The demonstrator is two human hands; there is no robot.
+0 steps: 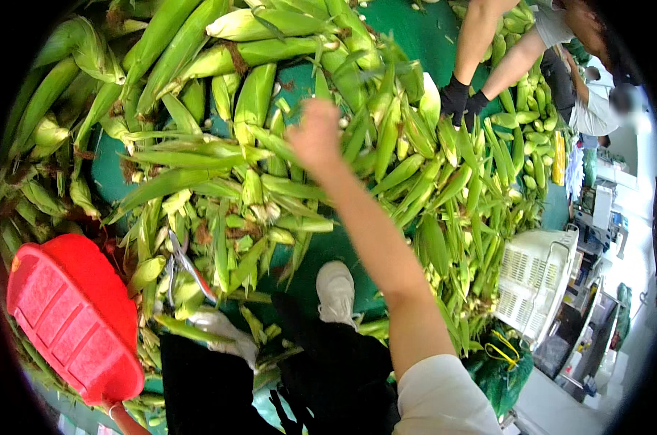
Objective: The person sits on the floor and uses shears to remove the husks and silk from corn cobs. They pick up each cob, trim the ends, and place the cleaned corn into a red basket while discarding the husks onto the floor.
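Observation:
My right hand [314, 130] reaches over a heap of green corn ears and husks [249, 109]. Its fingers are curled, with motion blur around them, and a green leaf shows just above them; what they hold, if anything, I cannot make out. Below and left of it, pliers or shears [188, 268] with a red-tipped handle lie on the husks. My left hand is out of sight.
A red scoop [75, 319] rests at left. A white slotted basket [531, 275] and green mesh sack [502, 362] are at right. My shoes [334, 290] stand below. Another person's dark-gloved hands [455, 101] touch corn at upper right, with other people [589, 109] beyond.

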